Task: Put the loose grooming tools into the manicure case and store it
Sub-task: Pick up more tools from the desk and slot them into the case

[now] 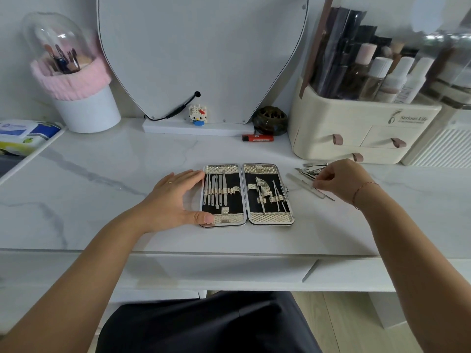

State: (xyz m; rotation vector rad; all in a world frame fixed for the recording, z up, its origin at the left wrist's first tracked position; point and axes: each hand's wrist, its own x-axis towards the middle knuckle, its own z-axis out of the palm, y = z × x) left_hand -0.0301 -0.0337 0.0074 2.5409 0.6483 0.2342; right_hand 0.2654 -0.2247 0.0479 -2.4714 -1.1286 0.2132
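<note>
The manicure case (270, 217) was touched by the flat left hand (175, 197). The right hand (341, 179) was curled over loose tools (311, 170), grip unclear.

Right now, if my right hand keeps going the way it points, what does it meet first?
The long file: the right hand seems to have its fingers on it. Next, the case.

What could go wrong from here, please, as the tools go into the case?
The file pinched by the right hand lies flat on smooth marble, so the grip may slip. The other tools lie piled close by and could be knocked. The case, braced only at one edge by the left hand, might slide.
</note>
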